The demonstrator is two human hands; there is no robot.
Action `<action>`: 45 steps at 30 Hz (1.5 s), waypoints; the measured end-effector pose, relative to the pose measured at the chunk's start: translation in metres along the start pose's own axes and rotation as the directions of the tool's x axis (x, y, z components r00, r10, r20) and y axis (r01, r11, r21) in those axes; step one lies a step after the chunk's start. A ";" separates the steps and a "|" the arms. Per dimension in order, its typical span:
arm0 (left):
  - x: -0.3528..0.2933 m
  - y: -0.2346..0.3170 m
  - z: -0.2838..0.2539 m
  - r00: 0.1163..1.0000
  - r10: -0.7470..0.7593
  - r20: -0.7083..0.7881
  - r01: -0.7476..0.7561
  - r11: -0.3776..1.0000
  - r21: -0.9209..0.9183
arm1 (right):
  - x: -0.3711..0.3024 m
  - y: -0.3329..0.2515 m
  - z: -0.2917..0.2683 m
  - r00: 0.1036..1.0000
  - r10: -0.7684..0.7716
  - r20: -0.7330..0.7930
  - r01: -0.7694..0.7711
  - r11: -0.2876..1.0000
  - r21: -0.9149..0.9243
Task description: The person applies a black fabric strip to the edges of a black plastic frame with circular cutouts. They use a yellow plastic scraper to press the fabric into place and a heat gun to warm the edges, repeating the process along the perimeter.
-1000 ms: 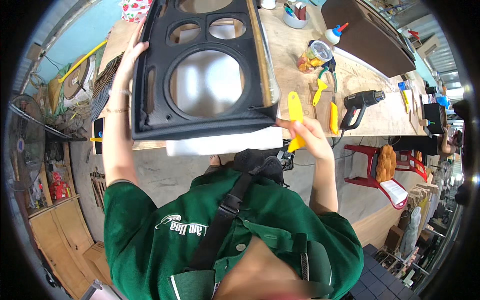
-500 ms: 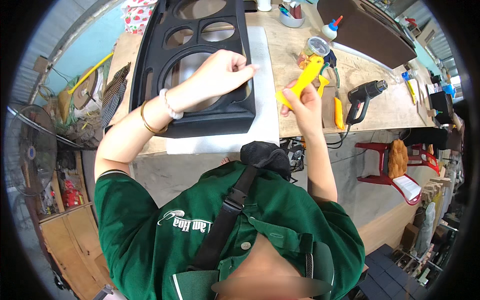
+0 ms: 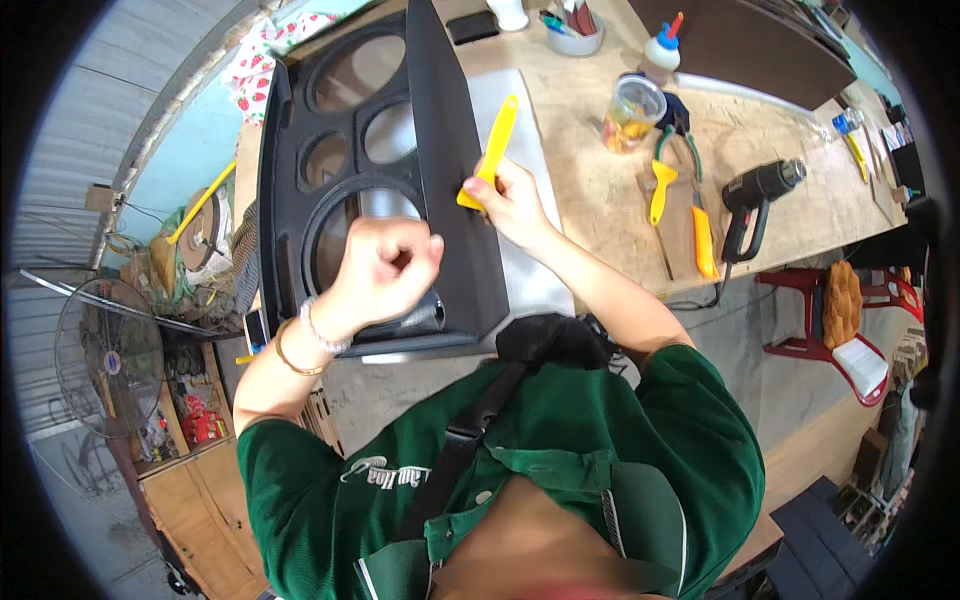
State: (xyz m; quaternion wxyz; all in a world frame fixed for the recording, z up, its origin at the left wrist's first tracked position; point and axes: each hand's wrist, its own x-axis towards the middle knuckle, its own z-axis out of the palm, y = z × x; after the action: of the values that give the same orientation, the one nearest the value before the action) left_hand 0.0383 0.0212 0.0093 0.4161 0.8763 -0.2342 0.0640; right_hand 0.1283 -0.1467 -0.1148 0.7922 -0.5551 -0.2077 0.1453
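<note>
A black speaker cabinet (image 3: 455, 235) with several round openings lies on the workbench, tilted so that its right side wall faces up toward me. White foam sheeting (image 3: 532, 190) shows beneath it. My right hand (image 3: 515, 207) grips a yellow plastic scraper (image 3: 498, 145), handle pointing up and away, its wide end close to the cabinet's right wall. I cannot tell whether the blade touches the wall. Over the nearest large opening, my left hand (image 3: 385, 268) is curled into a fist, with nothing visible in it.
Right of the cabinet lie a second yellow scraper (image 3: 661, 190), a yellow-handled knife (image 3: 703, 245) and a black heat gun (image 3: 752, 205). Beyond them stand a clear jar (image 3: 632, 118), a glue bottle (image 3: 662, 52) and a grey bowl (image 3: 576, 42). A brown box (image 3: 760, 45) occupies the far right.
My right hand has carried the scraper left to the cabinet's side wall. The cabinet has tilted to show more of that wall. My left hand has drawn nearer and curled tighter.
</note>
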 end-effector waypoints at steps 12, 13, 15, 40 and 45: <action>0.006 0.006 -0.006 0.998 0.045 0.047 -0.045 0.999 -0.010 | 0.261 0.011 -0.036 0.927 -0.317 -0.201 0.144 0.793 -0.592; 0.007 0.005 -0.006 0.997 0.068 0.047 -0.068 0.998 -0.002 | 0.278 0.010 -0.038 0.926 -0.299 -0.231 0.084 0.759 -0.646; 0.007 0.005 -0.008 0.991 0.131 0.029 -0.133 0.990 0.052 | 0.303 0.007 -0.041 0.932 -0.275 -0.238 0.026 0.703 -0.711; -0.053 0.040 -0.015 0.993 -0.076 0.087 0.025 0.877 0.479 | -0.045 -0.039 0.021 0.998 -0.056 -0.022 0.037 0.856 -0.516; -0.083 0.039 -0.013 0.834 -0.532 0.144 0.386 0.750 0.537 | 0.107 -0.048 -0.015 0.995 -0.102 0.002 0.059 0.558 -0.828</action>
State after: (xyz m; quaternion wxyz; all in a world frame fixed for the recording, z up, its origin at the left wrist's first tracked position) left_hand -0.0518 0.0394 0.0195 0.1461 0.9818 -0.0433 -0.1130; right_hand 0.2287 -0.1257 -0.0562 0.4506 -0.8544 -0.2581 -0.0181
